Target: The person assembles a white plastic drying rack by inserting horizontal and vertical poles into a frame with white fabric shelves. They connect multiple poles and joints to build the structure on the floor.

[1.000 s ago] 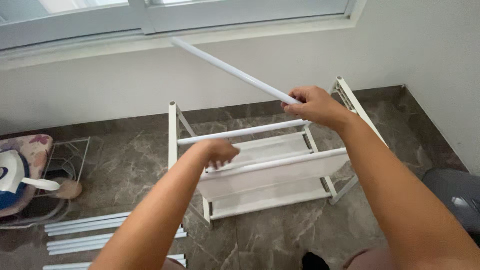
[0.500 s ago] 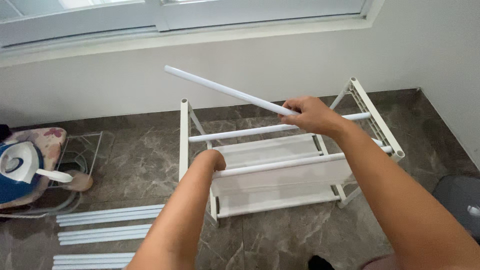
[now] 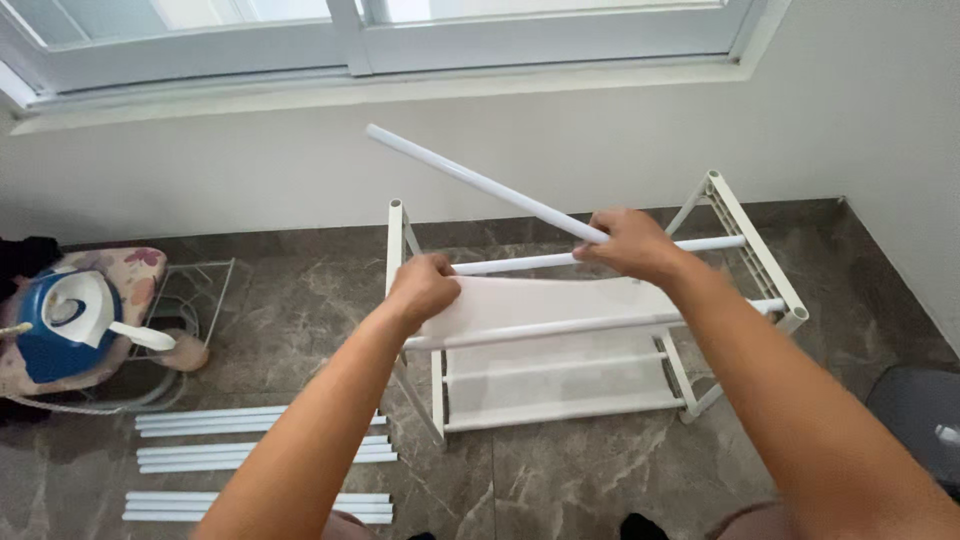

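Here the right hand (image 3: 630, 245) clasps a smooth white tube (image 3: 480, 182), angled up-left over the white rack (image 3: 745, 235) on the marble floor (image 3: 560, 480). The left hand (image 3: 425, 288) grips the fabric shelf (image 3: 545, 300). Since earlier, the tube sits lower, nearer the rack.

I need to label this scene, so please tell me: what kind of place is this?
Probably a home balcony or utility corner: a marble-look tiled floor, a sliding window above a plain wall, and a steam iron beside a half-built white rack.
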